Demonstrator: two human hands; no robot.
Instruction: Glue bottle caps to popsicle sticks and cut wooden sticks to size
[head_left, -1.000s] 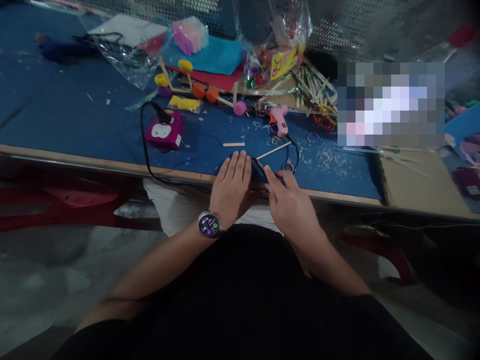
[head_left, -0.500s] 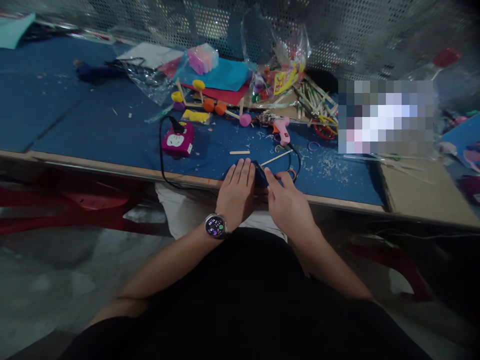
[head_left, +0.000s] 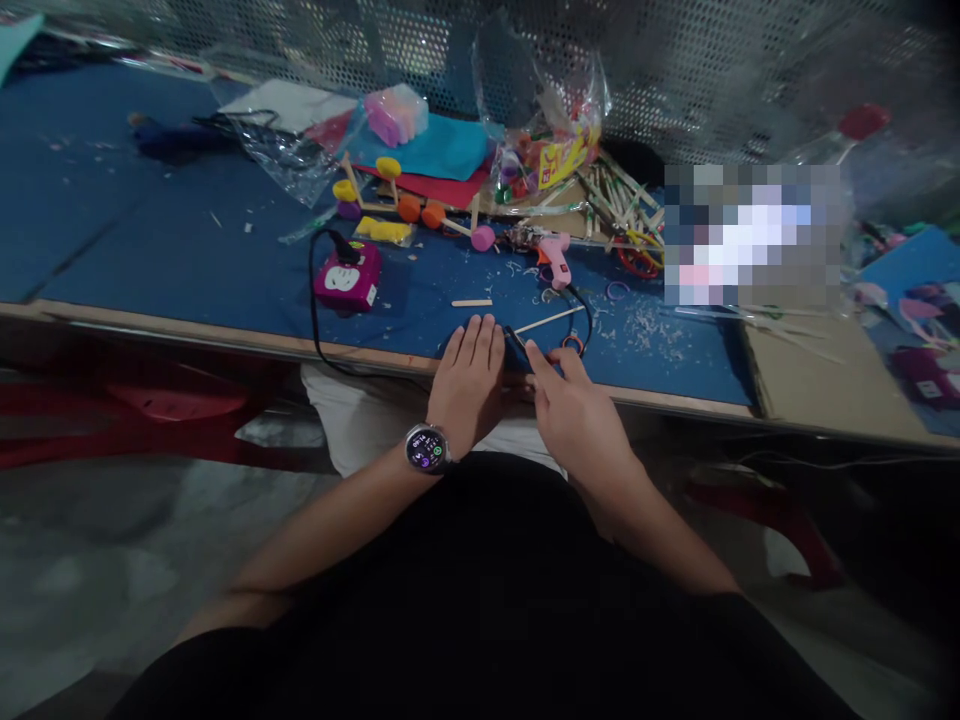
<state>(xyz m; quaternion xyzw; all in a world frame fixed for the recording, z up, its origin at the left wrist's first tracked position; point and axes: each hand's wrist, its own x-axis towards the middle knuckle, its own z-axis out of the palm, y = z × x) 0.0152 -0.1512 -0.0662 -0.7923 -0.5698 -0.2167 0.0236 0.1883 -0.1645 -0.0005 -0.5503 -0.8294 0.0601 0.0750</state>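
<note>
My left hand [head_left: 469, 375] lies flat at the front edge of the blue table [head_left: 247, 250], fingers stretched out, palm down; whatever is beneath it is hidden. Close beside it, my right hand [head_left: 577, 405] is closed around a slim black tool [head_left: 515, 338], its index finger laid along it and its tip pointing away from me to the left. The tool's kind is hard to make out. A short wooden stick [head_left: 472, 303] lies just beyond my left fingertips. From near the tool's tip a longer thin stick [head_left: 551, 319] runs off to the right.
A pink glue gun [head_left: 556, 260] rests behind my right hand, its cable looping near it. At left sits a purple box [head_left: 347, 278] with a black plug and cord. Yellow and orange clay pieces [head_left: 410, 208], a stick pile [head_left: 619, 195] and cardboard [head_left: 825, 375] lie farther out.
The whole view has shifted slightly, so the table things sit a little farther left. Both hands keep nearly the same place and pose, with the black tool still in my right hand.
</note>
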